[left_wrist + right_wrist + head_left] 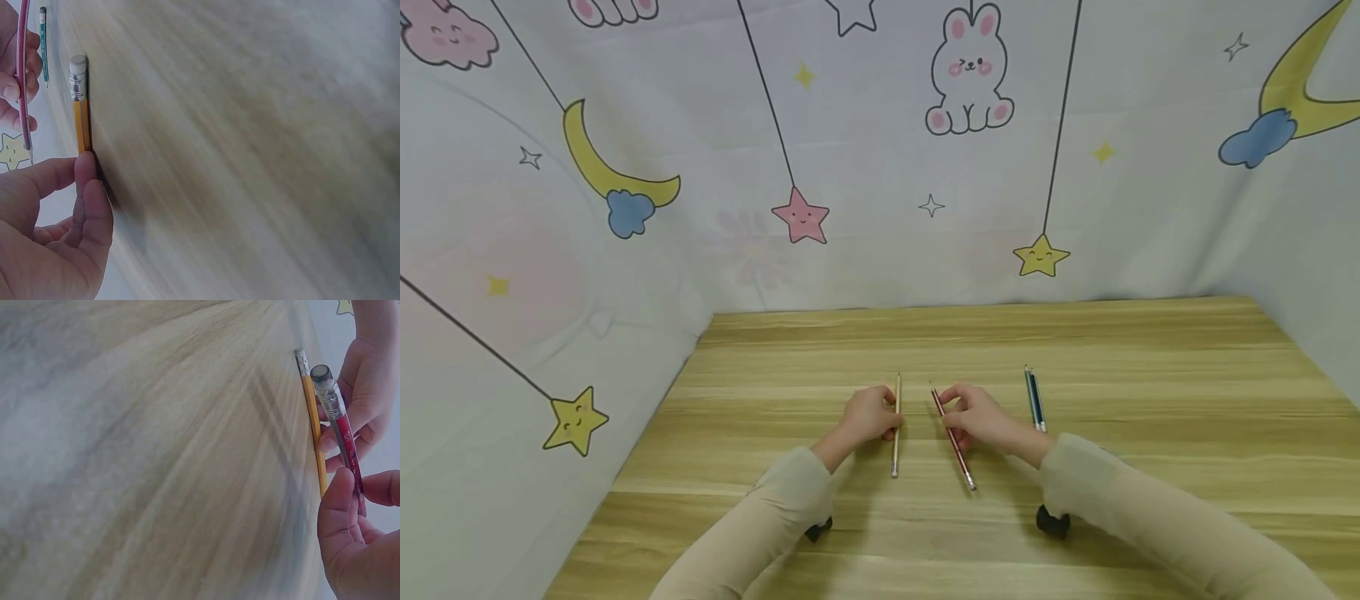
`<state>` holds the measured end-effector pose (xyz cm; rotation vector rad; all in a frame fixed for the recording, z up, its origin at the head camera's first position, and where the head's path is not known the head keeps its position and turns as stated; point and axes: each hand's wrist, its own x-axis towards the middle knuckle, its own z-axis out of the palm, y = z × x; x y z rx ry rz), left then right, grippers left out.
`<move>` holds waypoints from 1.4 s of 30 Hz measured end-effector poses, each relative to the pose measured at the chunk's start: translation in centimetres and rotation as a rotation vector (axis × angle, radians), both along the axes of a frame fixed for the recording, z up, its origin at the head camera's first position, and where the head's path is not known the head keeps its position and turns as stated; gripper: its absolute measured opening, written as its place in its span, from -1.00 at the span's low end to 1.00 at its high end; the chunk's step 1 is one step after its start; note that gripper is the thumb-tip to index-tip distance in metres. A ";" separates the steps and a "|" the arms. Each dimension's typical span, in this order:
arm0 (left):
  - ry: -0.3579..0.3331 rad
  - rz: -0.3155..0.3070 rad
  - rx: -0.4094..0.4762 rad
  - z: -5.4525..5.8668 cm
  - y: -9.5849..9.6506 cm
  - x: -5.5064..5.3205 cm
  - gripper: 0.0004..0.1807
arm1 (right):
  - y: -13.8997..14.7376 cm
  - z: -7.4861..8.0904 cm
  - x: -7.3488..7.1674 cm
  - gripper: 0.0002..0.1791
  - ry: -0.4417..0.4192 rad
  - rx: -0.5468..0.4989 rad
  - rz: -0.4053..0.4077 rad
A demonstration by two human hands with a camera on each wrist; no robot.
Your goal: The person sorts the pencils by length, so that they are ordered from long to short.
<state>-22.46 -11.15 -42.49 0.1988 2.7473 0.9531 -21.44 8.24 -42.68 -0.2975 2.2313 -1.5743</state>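
Observation:
My left hand (871, 414) pinches a yellow pencil (896, 454) by its middle, between thumb and fingers. The pencil lies close along the table, its white eraser end toward me, as the left wrist view shows. To the right, my right hand (981, 418) pinches a red pencil (962, 468) near its middle. This one slants, with its tip away from me and its eraser end near; in the right wrist view its dark eraser (322, 373) stands off the tabletop. Fingers hide the middle of both pencils.
Two dark green pencils (1034, 398) lie side by side on the wood-grain table (820, 342), just beyond my right wrist. A white cloth (880, 267) printed with stars, moons and rabbits hangs behind the table and along its sides.

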 end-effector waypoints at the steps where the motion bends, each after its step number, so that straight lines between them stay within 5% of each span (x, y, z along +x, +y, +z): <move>1: 0.001 0.000 -0.002 0.0 0.0 0.0 -0.67 | -0.1 0.0 0.0 -0.64 -0.003 -0.002 0.001; 17: 0.012 0.003 -0.003 0.0 -0.1 0.2 -0.74 | -2.0 -0.7 -0.4 -0.65 -0.068 0.038 -0.024; 42: -0.034 -0.015 -0.023 0.2 -0.6 0.3 -0.72 | -5.3 -1.1 -2.1 -0.75 0.016 0.134 -0.104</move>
